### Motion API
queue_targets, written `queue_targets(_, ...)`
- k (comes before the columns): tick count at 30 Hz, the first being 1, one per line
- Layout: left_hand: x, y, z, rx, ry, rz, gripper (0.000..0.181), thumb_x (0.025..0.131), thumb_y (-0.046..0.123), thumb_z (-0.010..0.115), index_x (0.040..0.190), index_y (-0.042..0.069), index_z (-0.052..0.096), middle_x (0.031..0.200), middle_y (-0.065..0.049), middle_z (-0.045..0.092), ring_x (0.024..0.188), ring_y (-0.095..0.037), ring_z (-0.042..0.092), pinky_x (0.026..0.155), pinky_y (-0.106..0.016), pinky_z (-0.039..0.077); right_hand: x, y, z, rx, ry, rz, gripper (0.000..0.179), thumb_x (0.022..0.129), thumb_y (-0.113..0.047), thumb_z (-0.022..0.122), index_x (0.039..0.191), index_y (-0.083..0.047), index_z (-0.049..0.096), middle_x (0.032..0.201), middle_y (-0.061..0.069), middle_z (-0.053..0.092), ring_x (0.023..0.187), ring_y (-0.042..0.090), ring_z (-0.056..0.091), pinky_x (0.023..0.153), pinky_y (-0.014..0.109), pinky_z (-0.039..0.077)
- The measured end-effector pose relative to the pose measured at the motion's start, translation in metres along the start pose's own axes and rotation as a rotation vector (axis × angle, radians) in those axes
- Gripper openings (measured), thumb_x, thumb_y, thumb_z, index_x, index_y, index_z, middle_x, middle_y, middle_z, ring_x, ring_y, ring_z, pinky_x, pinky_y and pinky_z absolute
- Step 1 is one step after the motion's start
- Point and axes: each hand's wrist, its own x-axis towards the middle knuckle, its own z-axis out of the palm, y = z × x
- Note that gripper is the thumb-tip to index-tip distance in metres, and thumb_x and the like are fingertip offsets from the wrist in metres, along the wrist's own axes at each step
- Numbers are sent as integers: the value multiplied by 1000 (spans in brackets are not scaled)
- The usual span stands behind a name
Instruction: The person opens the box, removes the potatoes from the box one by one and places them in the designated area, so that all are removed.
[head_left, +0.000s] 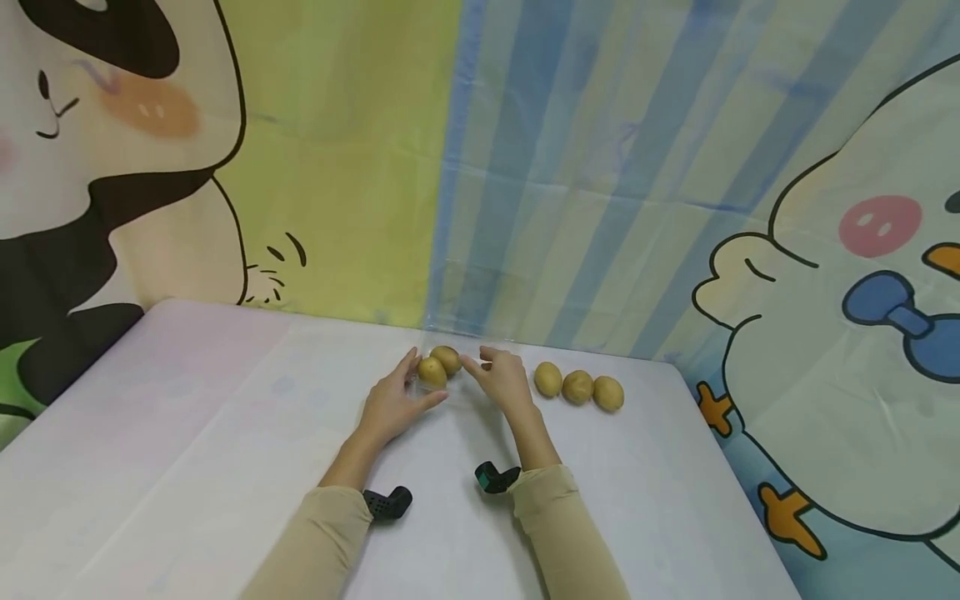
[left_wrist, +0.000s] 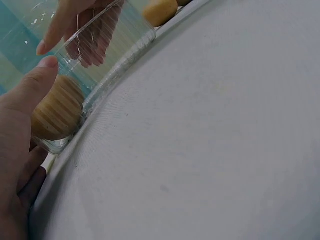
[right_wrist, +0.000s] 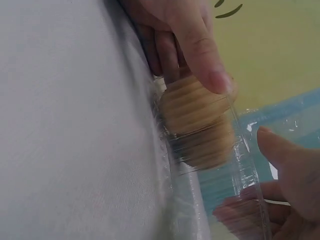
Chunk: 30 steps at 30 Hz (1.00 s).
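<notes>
A clear plastic box [left_wrist: 132, 37] with ribbed walls lies toward the back of the table, holding two potatoes [head_left: 432, 373] at its left end. My left hand [head_left: 392, 408] grips that end, the thumb at the near rim and the other fingers around the end wall. Over the box's right part is my right hand [head_left: 506, 380], thumb and fingers spread apart with nothing between them. Through the ribbed wall in the right wrist view, the potatoes [right_wrist: 195, 107] appear striped, while the right fingers [right_wrist: 237, 215] show through the plastic farther along.
Three more potatoes [head_left: 577, 387] form a row to the right of the box. They rest on the white-covered table [head_left: 225, 442]. A printed cartoon backdrop [head_left: 345, 167] rises behind the table's back edge and along its right side.
</notes>
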Motion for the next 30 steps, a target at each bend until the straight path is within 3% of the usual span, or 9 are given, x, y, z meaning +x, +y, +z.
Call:
queue_targets(7, 2, -2, 3, 0, -22, -21, 100, 76, 60, 70, 153, 21, 19, 149, -1, 42, 132, -29, 47, 110, -51, 35, 13, -3, 13, 36, -28, 47, 66, 90, -54, 56, 129, -1, 58, 121, 15, 66, 113, 31, 61, 97, 44, 49)
queue_targets(12, 0, -2, 4, -2, -17, -15, 99, 77, 56, 71, 153, 20, 20, 149, -2, 42, 132, -29, 47, 110, -49, 35, 17, -8, 19, 53, -62, 95, 69, 88, -55, 59, 129, 1, 57, 121, 17, 65, 112, 32, 61, 93, 41, 52)
queue_targets(20, 1, 0, 0, 2, 11, -18, 100, 76, 58, 71, 153, 20, 20, 148, -4, 44, 130, -31, 48, 108, -49, 38, 20, -14, 23, 57, -93, -1, 55, 91, -45, 60, 122, 0, 63, 117, 16, 67, 110, 31, 62, 94, 41, 51)
queue_targets(24, 1, 0, 3, -5, -3, -15, 102, 75, 62, 69, 153, 20, 19, 148, -3, 44, 131, -30, 48, 108, -49, 38, 18, -10, 25, 69, -93, -1, 50, 91, -42, 61, 121, -1, 63, 117, 15, 67, 110, 31, 62, 93, 42, 51)
queue_targets(30, 1, -1, 2, 8, 27, -13, 100, 75, 59, 72, 152, 19, 22, 147, -3, 45, 130, -29, 48, 108, -48, 38, 18, -7, 27, 113, -93, 1, 53, 90, -43, 62, 123, -1, 60, 118, 16, 66, 108, 29, 63, 92, 41, 51)
